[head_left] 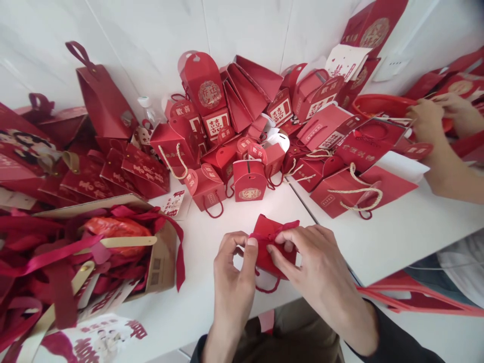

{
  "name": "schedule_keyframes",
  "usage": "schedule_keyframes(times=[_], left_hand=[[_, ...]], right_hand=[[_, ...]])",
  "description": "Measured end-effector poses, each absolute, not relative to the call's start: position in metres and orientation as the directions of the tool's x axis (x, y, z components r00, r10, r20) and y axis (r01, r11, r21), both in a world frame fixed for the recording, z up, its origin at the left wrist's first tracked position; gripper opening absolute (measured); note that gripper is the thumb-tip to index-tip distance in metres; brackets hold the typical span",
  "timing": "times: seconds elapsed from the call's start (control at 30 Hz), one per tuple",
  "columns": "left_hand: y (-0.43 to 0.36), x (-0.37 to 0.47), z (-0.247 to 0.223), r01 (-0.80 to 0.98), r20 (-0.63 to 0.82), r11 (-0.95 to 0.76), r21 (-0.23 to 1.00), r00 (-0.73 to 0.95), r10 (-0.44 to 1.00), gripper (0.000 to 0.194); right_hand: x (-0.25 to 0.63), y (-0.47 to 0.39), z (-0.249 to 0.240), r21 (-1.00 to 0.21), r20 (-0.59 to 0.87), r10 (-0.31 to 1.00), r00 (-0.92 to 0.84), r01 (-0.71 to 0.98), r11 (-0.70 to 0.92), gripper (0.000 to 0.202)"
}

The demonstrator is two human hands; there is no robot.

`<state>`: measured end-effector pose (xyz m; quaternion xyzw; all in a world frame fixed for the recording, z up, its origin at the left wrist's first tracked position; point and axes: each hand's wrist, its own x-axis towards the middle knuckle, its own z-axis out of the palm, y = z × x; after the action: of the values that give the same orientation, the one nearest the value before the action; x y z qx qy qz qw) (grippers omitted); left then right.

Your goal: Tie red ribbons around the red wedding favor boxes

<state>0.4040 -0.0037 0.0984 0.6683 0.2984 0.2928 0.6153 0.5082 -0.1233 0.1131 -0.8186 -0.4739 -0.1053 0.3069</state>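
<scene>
A small red gift box [278, 257] sits on the white table at its front edge, with a dark red cord hanging from its near side. Across the top of the box runs a red ribbon [292, 225], gathered near the middle. My left hand [234, 275] is at the box's left side, its thumb and forefinger closed on the ribbon's left end. From the right, my right hand [319, 267] reaches over the box with its fingers pinched on the ribbon. Whether the ribbon is knotted is partly hidden by the fingers.
A cardboard carton [163, 262] of ribbons and straps stands at left. Several red boxes [249, 186] and bags [327, 194] crowd the table's back against the wall. At right, another person's hands [427, 113] work by a red basin [381, 103].
</scene>
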Motion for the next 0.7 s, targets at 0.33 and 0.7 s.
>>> schedule_keyframes(times=[0.33, 0.7], left_hand=[[-0.008, 0.404, 0.097, 0.057, -0.025, -0.012, 0.998, 0.602, 0.798, 0.030], [-0.022, 0.406, 0.096, -0.011, -0.161, 0.193, 0.981, 0.500, 0.851, 0.029]], right_hand=[[0.507, -0.123, 0.114, -0.460, 0.468, 0.712, 0.523, 0.832, -0.309, 0.015], [0.496, -0.142, 0.128, -0.637, 0.354, 0.767, 0.535, 0.739, -0.221, 0.016]])
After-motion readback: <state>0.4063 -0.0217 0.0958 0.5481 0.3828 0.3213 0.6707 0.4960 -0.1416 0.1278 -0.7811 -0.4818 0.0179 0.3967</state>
